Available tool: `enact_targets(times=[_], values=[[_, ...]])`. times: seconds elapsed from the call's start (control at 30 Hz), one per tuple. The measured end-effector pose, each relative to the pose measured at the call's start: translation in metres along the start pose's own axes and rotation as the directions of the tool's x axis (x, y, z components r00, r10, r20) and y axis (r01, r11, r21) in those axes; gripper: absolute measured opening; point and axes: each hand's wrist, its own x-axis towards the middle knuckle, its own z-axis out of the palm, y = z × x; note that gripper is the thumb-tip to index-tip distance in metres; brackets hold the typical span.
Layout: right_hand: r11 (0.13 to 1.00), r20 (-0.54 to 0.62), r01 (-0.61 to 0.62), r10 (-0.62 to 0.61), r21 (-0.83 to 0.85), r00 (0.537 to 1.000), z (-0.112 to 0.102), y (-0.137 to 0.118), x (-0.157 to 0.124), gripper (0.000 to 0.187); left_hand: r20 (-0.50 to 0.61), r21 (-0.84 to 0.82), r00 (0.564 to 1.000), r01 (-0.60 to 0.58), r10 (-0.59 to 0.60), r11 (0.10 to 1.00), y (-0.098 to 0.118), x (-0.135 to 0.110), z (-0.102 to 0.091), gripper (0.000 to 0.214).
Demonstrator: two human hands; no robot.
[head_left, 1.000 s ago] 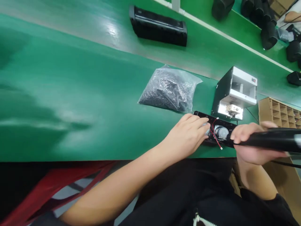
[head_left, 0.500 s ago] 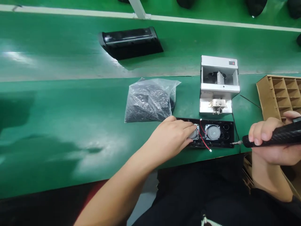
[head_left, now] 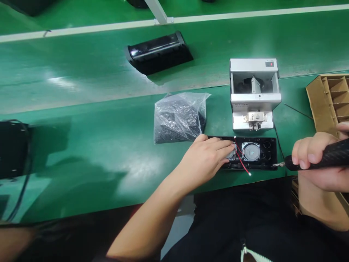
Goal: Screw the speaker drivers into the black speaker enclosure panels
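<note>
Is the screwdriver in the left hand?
No: the right hand grips the screwdriver, while the left hand lies over the casing.

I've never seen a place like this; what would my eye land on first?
Probably the boxy silver machine, bright against the green table, just beyond a black panel carrying two round speakers. The left hand rests at the left speaker, while the right hand grips a black driver at the panel's right end. Left of the machine sits a clear bag of dark contents.
</note>
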Motion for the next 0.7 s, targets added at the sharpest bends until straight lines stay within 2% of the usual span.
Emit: enact_targets(times=[0.13, 0.3, 0.43, 0.53, 0.7], values=[[0.997, 0.048, -0.075, 0.075, 0.002, 0.996, -0.01, -0.007, 0.005, 0.068, -0.003, -0.021, 1.0, 0.0, 0.0, 1.0, 0.001, 0.003, -0.001, 0.026], [0.999, 0.083, -0.037, 0.036, 0.015, 0.996, -0.003, -0.002, 0.003, 0.064, 0.039, -0.055, 0.999, -0.002, 0.004, 0.998, 0.0, 0.012, -0.004, 0.022], [0.999, 0.034, 0.008, -0.009, 0.033, 0.999, 0.005, 0.002, 0.001, 0.062, 0.069, -0.092, 0.997, -0.012, 0.019, 0.996, -0.004, 0.017, -0.004, 0.022], [1.0, 0.016, -0.001, 0.001, 0.023, 1.0, 0.005, 0.001, 0.001, 0.06, 0.072, -0.11, 0.997, -0.022, 0.031, 0.994, -0.008, 0.016, -0.002, 0.02], [0.999, 0.058, -0.032, 0.03, 0.043, 0.998, 0.002, -0.001, 0.003, 0.066, 0.056, -0.125, 0.998, -0.031, 0.038, 0.992, -0.011, 0.015, 0.0, 0.02]])
